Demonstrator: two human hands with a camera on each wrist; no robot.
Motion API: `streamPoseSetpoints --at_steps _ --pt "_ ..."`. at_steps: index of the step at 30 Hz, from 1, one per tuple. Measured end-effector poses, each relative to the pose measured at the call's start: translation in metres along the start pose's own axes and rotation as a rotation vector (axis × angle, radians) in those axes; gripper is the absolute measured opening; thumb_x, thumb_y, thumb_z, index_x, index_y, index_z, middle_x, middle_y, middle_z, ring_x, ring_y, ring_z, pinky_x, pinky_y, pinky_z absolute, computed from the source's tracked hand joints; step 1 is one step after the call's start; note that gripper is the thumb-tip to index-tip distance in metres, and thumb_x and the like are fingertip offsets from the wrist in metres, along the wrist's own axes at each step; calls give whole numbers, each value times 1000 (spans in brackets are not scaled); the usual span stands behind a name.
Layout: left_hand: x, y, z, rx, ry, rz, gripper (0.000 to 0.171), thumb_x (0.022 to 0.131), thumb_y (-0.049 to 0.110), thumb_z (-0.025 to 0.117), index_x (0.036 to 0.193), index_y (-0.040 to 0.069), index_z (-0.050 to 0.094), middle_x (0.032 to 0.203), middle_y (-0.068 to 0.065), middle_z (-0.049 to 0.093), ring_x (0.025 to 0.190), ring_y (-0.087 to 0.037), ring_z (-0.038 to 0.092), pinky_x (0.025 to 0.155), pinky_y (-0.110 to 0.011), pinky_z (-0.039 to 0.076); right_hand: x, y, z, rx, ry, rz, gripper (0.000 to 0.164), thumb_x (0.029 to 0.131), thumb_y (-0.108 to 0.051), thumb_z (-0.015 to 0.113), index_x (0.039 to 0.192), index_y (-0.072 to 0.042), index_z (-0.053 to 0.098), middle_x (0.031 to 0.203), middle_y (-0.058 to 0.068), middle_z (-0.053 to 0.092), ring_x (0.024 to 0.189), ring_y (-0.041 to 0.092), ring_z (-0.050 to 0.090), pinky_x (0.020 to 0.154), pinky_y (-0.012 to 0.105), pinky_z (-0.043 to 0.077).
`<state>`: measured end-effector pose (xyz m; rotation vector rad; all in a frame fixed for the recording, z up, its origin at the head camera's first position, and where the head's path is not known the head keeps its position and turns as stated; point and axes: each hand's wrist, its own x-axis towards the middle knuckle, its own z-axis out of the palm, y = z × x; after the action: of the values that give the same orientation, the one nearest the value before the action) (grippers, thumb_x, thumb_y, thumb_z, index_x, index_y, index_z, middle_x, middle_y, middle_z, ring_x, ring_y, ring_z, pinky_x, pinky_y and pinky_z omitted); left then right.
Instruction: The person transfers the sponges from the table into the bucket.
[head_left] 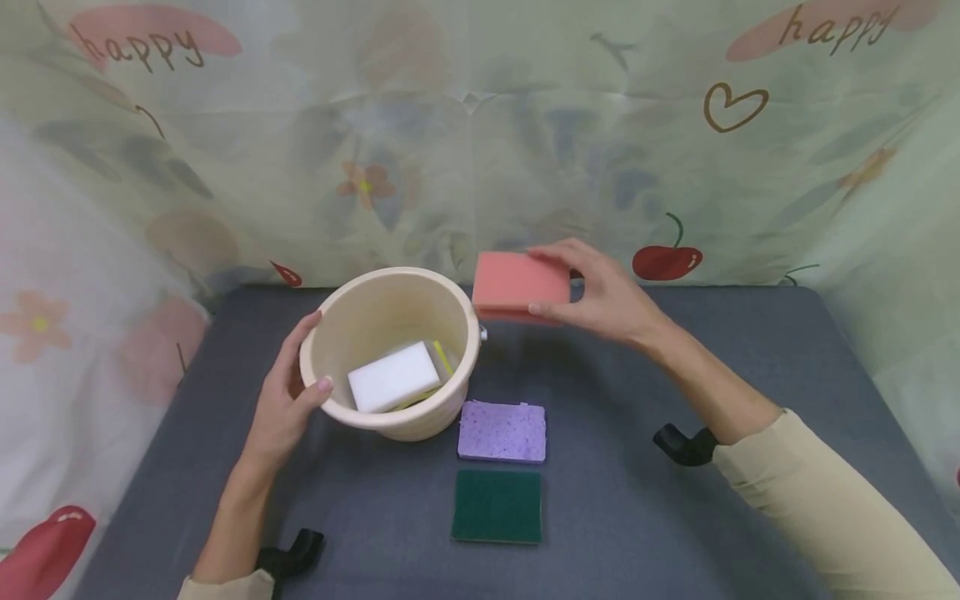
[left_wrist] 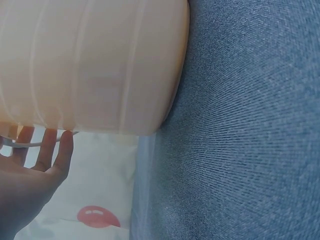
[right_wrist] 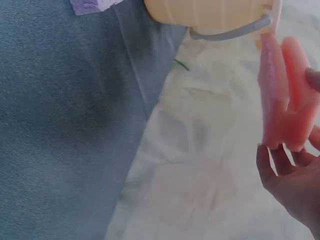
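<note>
A cream bucket [head_left: 390, 292] stands at the left of the table, its mouth tilted toward the head view. My left hand [head_left: 281, 396] grips its left rim, thumb at the front; the left wrist view shows the fingers [left_wrist: 62, 155] against the bucket's side [left_wrist: 100, 65]. Inside lie a white sponge [head_left: 393, 377] and something with a yellow edge [head_left: 443, 357], partly hidden. Just right of the rim, above the table, my right hand [head_left: 600, 287] holds a pink sponge [head_left: 521, 282] between thumb and fingers. From the right wrist, the pink sponge [right_wrist: 280, 110] shows two layers with a gap.
A purple sponge [head_left: 502, 432] lies on the dark table [head_left: 600, 517] right of the bucket's base. In front of it is a dark green scouring pad [head_left: 497, 507]. A grey handle [right_wrist: 232, 32] hangs on the bucket. Printed cloth [head_left: 465, 167] encloses the table's back and sides.
</note>
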<state>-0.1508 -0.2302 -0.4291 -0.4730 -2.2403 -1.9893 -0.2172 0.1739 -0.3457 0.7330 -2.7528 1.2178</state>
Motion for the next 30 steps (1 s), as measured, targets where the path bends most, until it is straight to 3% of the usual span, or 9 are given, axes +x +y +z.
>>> streamPoseSetpoints --at_steps 14,30 --pt "1 0 0 -14 -6 12 76 88 -11 53 156 16 32 156 -8 32 125 -23 46 94 -20 47 6 -15 -9 -8 32 -60 66 83 -34 80 141 -17 56 131 2 55 108 19 51 89 43 42" --pt "1 -1 0 -17 1 10 76 88 -11 54 155 16 33 156 -8 32 127 -23 45 93 -19 47 16 -34 -2 -24 12 -141 62 83 -33 79 139 -16 59 129 0 58 109 17 54 90 41 43"
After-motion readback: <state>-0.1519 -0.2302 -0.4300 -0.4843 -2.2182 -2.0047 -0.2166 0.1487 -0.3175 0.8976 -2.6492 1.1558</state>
